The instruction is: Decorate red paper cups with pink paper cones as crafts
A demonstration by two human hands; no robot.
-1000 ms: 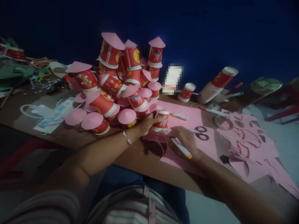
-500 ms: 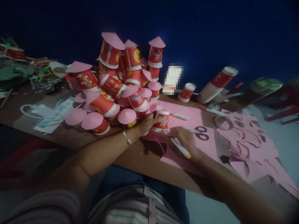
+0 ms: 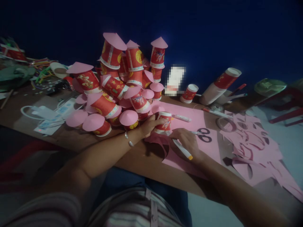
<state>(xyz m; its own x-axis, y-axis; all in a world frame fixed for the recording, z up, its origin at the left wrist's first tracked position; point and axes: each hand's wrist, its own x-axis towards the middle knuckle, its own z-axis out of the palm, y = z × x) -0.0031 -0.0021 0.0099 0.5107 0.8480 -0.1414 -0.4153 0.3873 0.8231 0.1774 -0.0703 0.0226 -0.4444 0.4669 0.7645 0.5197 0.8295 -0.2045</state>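
My left hand is wrapped round a red patterned paper cup with a white rim, standing over pink paper. Close to the cup's right side, my right hand is closed round a white marker whose orange end points toward me. Its other end is hidden by the fingers. Scissors with dark handles lie on the pink sheet just right of that hand. A white capped marker or glue tube lies behind the hands.
Red cups with pink cone tops are piled behind and left of my hands. A power strip lies at the left. Cut pink scraps and a tape roll are at the right. Stacked cups lean behind, near a phone.
My right hand and the marker have shifted very slightly, and the held cup has turned a little. The rest looks the same.
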